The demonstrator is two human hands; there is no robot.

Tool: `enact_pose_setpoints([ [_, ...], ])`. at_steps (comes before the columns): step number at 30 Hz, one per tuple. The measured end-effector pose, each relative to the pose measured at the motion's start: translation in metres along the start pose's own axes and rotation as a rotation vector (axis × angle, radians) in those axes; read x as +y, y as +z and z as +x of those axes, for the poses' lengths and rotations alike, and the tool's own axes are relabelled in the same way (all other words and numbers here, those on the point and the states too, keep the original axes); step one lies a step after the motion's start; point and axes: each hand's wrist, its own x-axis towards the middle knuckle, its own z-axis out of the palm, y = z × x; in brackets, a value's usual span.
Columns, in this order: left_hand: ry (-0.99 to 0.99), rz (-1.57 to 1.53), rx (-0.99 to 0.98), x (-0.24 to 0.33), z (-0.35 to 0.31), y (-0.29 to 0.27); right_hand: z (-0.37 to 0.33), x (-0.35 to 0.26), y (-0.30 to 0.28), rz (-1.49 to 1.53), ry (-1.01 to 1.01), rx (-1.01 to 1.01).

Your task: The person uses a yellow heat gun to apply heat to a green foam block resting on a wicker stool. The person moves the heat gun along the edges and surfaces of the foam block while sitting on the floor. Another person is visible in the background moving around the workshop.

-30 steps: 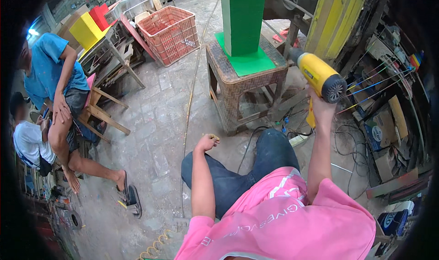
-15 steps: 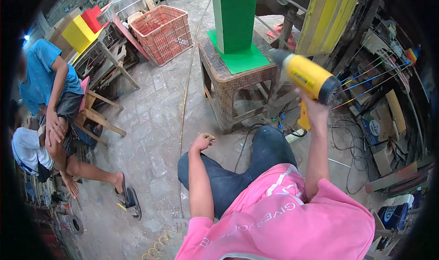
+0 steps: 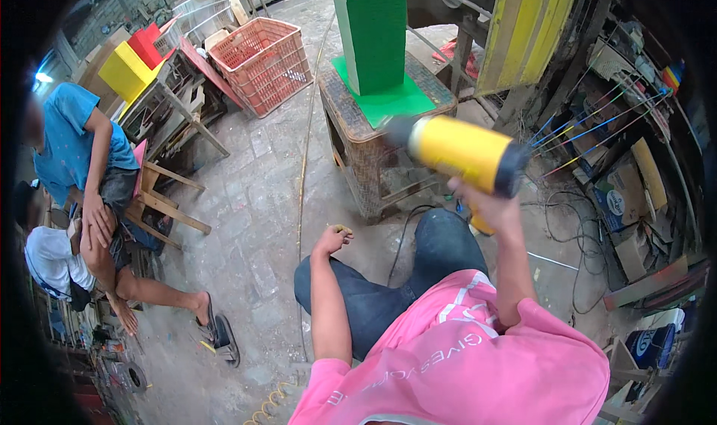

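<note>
The right hand [image 3: 485,208], right of centre in the frame, is closed around the handle of a yellow power drill [image 3: 459,154] — the drill's body juts up and to the left out of the grip, its dark nose blurred and lying in front of the woven table [image 3: 358,126]. On that table, upper centre, stands a tall green box [image 3: 371,33] on a green base. The left hand [image 3: 332,240] rests loosely curled on the person's knee, low centre — whether it holds anything cannot be told. A red crate [image 3: 263,63] sits upper left.
</note>
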Motion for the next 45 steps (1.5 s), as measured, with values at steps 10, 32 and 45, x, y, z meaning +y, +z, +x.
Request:
enact_pose_setpoints([
  [10, 0.007, -0.014, 0.047, 0.013, 0.002, 0.009, 0.002, 0.007, 0.013, -0.043, -0.332, 0.131],
  [32, -0.008, 0.046, 0.024, 0.014, -0.004, 0.006, -0.014, 0.006, 0.022, -0.023, -0.393, -0.272],
  [45, 0.093, -0.063, 0.156, 0.011, -0.008, 0.029, 0.033, -0.060, -0.021, -0.216, -0.360, 0.124],
])
